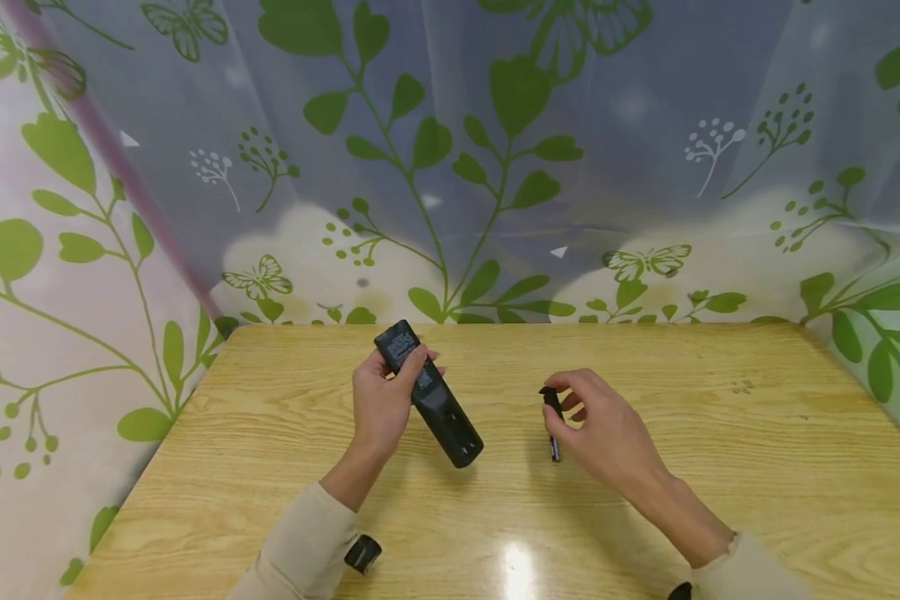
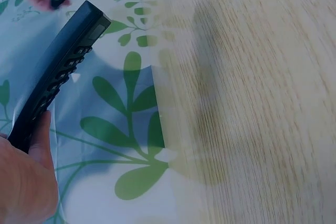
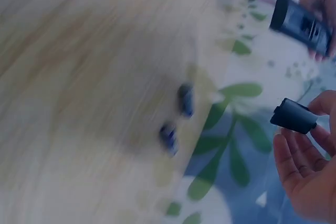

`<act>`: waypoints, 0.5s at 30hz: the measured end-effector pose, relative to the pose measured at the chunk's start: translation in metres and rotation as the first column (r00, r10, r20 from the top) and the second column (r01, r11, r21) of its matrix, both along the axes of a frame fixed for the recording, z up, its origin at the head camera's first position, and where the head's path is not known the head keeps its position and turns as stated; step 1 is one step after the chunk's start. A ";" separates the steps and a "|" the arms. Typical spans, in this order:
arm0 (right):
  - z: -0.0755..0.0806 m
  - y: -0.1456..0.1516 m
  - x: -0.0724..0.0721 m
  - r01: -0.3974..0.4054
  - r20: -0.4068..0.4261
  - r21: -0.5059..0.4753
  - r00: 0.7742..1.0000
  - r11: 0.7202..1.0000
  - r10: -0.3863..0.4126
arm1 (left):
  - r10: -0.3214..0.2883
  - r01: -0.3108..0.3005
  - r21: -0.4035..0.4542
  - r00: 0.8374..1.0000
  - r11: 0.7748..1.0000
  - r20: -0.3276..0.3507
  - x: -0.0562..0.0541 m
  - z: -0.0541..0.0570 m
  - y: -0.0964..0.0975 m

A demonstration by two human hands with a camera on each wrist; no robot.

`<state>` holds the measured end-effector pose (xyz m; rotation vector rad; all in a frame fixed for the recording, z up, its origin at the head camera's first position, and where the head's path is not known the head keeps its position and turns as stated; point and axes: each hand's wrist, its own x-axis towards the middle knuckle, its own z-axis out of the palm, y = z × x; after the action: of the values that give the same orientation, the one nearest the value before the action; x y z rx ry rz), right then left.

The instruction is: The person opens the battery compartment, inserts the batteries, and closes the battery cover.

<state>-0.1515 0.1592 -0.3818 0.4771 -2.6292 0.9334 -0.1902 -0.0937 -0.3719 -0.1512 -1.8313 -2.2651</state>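
My left hand [image 1: 381,404] grips a black remote control [image 1: 444,417], its thumb across the labelled back. The battery compartment at the remote's lower end is uncovered. In the left wrist view the remote's buttons [image 2: 65,72] face down toward the table. Off to the right, my right hand [image 1: 611,433] pinches a small black battery cover [image 3: 294,116] between thumb and fingers, apart from the remote. Two small batteries, one dark [image 3: 186,99] and one with a blue end [image 3: 169,138], lie on the table below the right hand, blurred in the right wrist view.
The wooden table [image 1: 270,433] reaches back to a hanging cloth [image 1: 450,167] printed with green leaves and butterflies, which also closes off both sides. A black wrist-worn device [image 1: 363,554] sits at the left sleeve.
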 end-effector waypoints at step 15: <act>-0.020 0.099 -0.003 0.120 0.296 0.138 0.942 0.983 -0.157 | 0.003 -0.003 -0.008 1.000 1.000 0.004 -0.002 -0.002 -0.003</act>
<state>-0.1549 0.2578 -0.4015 0.1793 -2.9643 0.8700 -0.1921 -0.0969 -0.3744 -0.1453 -1.8413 -2.2580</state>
